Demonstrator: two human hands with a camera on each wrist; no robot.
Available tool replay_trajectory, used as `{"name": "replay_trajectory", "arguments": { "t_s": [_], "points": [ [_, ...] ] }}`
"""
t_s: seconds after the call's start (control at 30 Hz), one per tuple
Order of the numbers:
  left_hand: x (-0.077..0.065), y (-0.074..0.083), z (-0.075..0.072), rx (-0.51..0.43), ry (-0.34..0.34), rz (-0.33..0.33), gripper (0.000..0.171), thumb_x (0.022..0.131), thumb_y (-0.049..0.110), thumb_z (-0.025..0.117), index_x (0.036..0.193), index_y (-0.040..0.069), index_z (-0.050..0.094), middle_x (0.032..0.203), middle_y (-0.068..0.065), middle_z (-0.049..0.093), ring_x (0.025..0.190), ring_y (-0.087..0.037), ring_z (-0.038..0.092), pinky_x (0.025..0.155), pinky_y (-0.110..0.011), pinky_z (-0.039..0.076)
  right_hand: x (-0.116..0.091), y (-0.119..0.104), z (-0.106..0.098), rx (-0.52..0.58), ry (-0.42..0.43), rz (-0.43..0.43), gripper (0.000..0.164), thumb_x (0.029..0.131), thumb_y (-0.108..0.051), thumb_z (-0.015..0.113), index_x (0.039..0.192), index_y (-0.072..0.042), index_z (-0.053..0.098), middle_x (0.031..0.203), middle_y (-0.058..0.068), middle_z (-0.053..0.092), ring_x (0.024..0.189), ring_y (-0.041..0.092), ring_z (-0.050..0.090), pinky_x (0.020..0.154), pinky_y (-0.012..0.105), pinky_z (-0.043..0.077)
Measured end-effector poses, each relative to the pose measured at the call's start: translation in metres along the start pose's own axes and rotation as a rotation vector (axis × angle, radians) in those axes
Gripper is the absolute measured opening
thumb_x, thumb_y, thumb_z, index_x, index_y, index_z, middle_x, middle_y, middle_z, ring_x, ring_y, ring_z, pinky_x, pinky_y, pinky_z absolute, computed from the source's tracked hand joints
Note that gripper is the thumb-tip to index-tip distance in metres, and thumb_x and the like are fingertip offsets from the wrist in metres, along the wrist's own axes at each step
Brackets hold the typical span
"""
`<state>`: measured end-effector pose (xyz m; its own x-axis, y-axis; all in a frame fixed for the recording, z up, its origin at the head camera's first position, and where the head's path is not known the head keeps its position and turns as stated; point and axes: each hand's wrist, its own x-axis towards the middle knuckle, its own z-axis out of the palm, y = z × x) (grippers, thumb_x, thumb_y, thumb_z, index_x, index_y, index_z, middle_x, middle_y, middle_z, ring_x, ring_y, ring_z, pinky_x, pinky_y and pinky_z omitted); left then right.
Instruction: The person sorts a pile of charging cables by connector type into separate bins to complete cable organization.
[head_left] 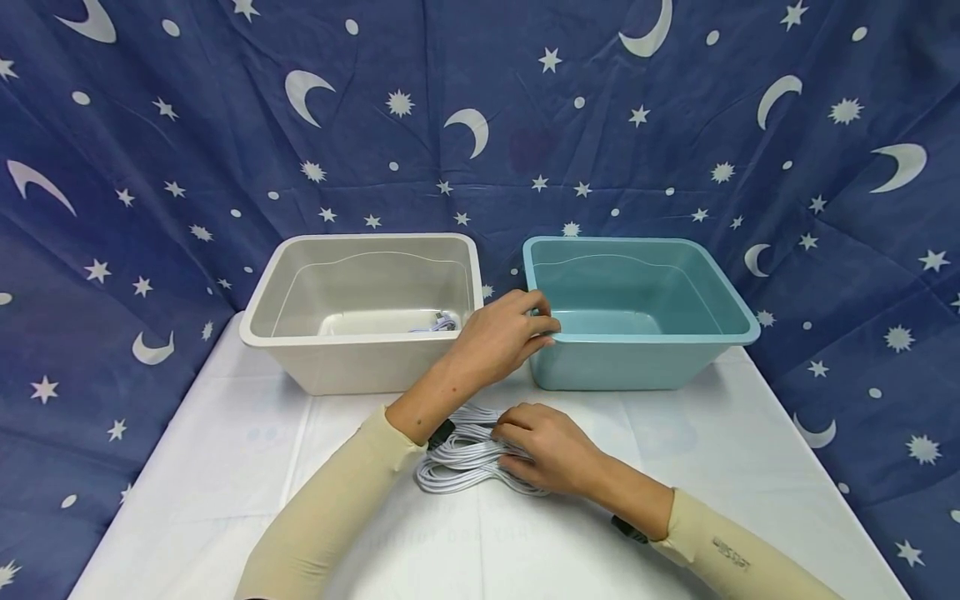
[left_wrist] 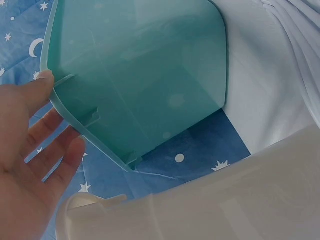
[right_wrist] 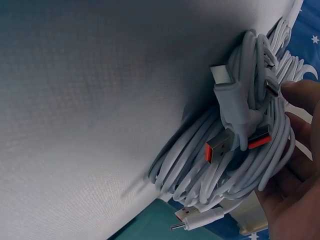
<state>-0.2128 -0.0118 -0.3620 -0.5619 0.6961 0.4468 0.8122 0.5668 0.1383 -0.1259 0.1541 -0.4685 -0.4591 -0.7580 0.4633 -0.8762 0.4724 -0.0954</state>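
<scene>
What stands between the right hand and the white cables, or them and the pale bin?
Nothing visible separates the right hand from the white cables; it touches them. In the head view, the left forearm crosses between them and the pale bin, the left hand on the teal bin's rim.

The head camera is looking forward and down over the desk (head_left: 202, 492), viewing the whole teal bin (head_left: 637, 363) from farthest back. The left wrist camera is facing that bin's side from close by. The right wrist camera is looking very closely at the cables (right_wrist: 225, 165) before the bin, catching only its edge. Head and left wrist views are sharing the left hand (head_left: 504, 333); head and right wrist views are sharing the cables.
</scene>
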Motion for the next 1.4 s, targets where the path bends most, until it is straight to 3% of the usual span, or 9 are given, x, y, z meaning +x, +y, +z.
{"name": "replay_trajectory", "arguments": {
  "t_s": [0.6, 1.1, 1.4],
  "points": [
    [0.000, 0.000, 0.000, -0.011, 0.010, 0.004, 0.022, 0.105, 0.031, 0.070, 0.121, 0.023, 0.081, 0.123, 0.005, 0.064, 0.113, -0.017, 0.061, 0.084, -0.028, 0.054, 0.001, -0.001, 0.003, 0.006, 0.037, -0.001, 0.025, 0.084, -0.012, 0.090, 0.103, -0.012, 0.074, 0.105, -0.001, 0.070, 0.099, 0.015, 0.068, 0.084, 0.030, 0.059],
    [0.000, 0.000, 0.000, -0.008, 0.008, 0.003, 0.021, 0.104, 0.031, 0.071, 0.121, 0.022, 0.081, 0.124, 0.004, 0.064, 0.114, -0.018, 0.061, 0.084, -0.027, 0.054, 0.000, -0.003, -0.010, 0.038, 0.044, 0.006, 0.025, 0.084, -0.010, 0.089, 0.103, -0.013, 0.074, 0.107, -0.002, 0.069, 0.102, 0.014, 0.068, 0.087, 0.029, 0.059],
    [0.000, 0.000, 0.000, 0.001, 0.013, 0.004, 0.021, 0.105, 0.031, 0.070, 0.121, 0.024, 0.081, 0.123, 0.005, 0.064, 0.114, -0.017, 0.061, 0.084, -0.026, 0.054, -0.002, -0.003, -0.030, 0.006, 0.042, 0.001, 0.025, 0.084, -0.008, 0.088, 0.103, -0.014, 0.073, 0.107, -0.004, 0.068, 0.101, 0.011, 0.067, 0.085, 0.026, 0.058]
  ]
}}
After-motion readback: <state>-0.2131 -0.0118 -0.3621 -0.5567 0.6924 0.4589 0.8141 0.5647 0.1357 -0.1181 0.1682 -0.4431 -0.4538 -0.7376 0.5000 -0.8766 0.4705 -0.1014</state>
